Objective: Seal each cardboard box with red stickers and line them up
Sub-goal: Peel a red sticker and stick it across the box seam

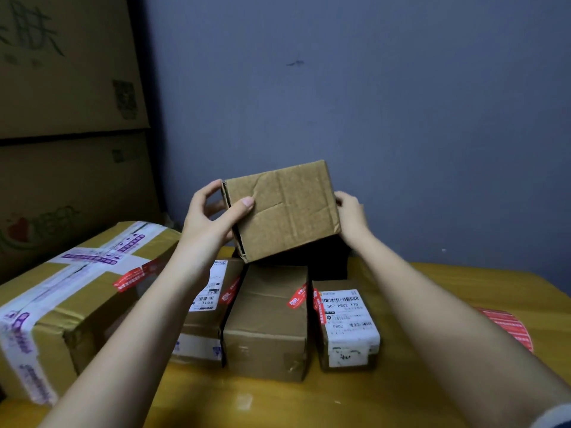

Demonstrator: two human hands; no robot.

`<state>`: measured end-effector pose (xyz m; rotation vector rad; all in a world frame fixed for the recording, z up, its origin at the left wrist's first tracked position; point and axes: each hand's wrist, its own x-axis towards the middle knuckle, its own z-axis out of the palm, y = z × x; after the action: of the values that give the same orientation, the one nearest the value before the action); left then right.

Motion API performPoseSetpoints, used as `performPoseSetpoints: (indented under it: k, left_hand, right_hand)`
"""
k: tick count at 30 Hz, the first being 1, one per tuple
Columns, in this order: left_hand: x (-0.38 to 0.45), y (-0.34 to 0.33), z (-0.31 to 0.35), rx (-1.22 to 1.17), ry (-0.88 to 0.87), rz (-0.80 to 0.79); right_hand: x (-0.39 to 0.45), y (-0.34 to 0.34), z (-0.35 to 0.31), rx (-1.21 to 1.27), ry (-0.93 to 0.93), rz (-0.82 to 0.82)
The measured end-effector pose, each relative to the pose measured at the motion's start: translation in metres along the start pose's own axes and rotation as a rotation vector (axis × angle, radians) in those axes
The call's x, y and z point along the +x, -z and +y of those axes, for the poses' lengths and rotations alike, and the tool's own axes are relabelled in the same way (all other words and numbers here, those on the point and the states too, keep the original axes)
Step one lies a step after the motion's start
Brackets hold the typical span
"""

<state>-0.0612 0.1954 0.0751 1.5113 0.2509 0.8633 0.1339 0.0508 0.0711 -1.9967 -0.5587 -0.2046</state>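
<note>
Now both hands hold a small unsealed box (pixel 282 210) above the sealed row (pixel 267 319): left hand (pixel 210 217) w/ thumb curled over its open end, right hand (pixel 352 213) cupping the far-right edge, prob. turning it for a sticker from the red roll (pixel 506 327) at right.

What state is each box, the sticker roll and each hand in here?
Held box: lifted off table, tilted, no red sticker visible.
Large box: taped, red sticker on.
Three small boxes: lined up, red stickers on.
Sticker roll: lying on table.
Left hand: grips held box.
Right hand: grips held box.
</note>
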Motion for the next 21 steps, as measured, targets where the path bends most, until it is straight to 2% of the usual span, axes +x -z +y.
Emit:
performPoseSetpoints:
  k: [3, 5, 11, 21]
  left_hand:
    - [-0.006, -0.008, 0.002, -0.005, 0.002, -0.061]
    - [-0.011, -0.017, 0.003, -0.001, 0.000, -0.104]
    - [-0.038, -0.053, 0.007, -0.013, 0.018, -0.221]
    - [-0.115, -0.114, -0.002, -0.009, -0.076, -0.499]
  right_hand:
    - [-0.021, 0.029, -0.012, 0.421, -0.064, -0.031]
    - [-0.038, 0.050, -0.017, 0.590, -0.080, -0.107]
    - [-0.085, 0.110, -0.002, 0.513, -0.016, -0.182]
    - [-0.178, 0.189, 0.038, 0.477, -0.117, -0.016]
